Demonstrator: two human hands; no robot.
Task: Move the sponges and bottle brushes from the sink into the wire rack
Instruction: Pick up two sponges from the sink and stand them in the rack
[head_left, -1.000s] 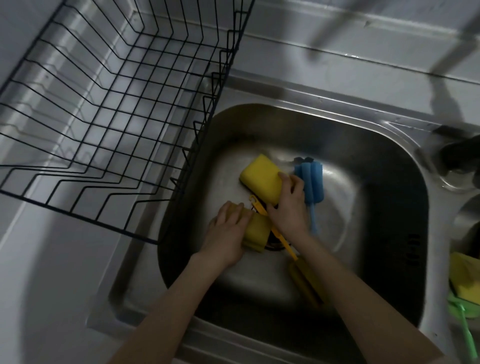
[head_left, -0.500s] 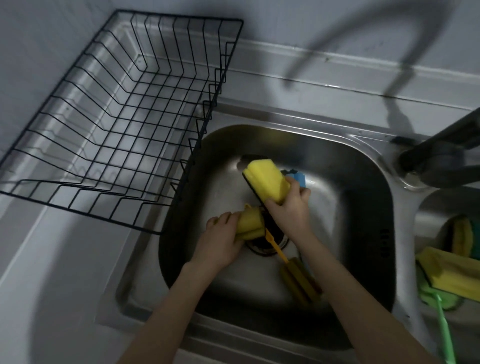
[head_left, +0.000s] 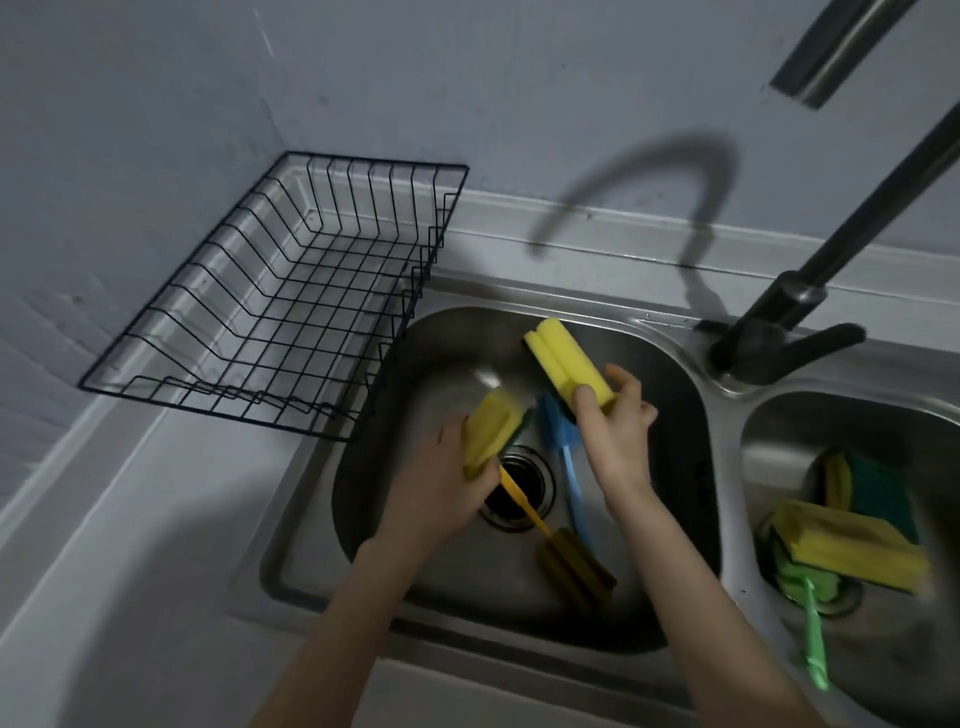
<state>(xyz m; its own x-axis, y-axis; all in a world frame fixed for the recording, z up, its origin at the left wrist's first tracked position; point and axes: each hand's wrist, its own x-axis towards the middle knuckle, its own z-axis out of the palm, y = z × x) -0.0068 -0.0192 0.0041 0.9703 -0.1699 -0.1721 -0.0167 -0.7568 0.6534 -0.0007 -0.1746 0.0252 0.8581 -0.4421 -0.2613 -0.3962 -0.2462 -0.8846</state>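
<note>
Here, each grip clasps a yellow foam sponge, left hand (head_left: 441, 483) blurred block (head_left: 491, 434), right hand (head_left: 615, 431) grooved slab (head_left: 566, 366).

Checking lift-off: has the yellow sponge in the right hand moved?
Yes. The yellow rectangular sponge in the right hand has risen off the steel sink floor, clear of the blue bottle brush.

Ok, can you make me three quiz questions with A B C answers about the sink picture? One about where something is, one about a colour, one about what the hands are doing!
1. Where is the wire rack?
A. on the counter left of the sink
B. inside the sink
C. hanging from the tap

2. What colour is the bottle brush lying between the two hands?
A. red
B. blue
C. white

3. What is the left hand doing?
A. resting empty
B. turning the tap
C. gripping a yellow sponge

Answers: 1 A, it stands beside the basin; 2 B, its head and handle are blue; 3 C, the hand closes on the sponge.
</note>
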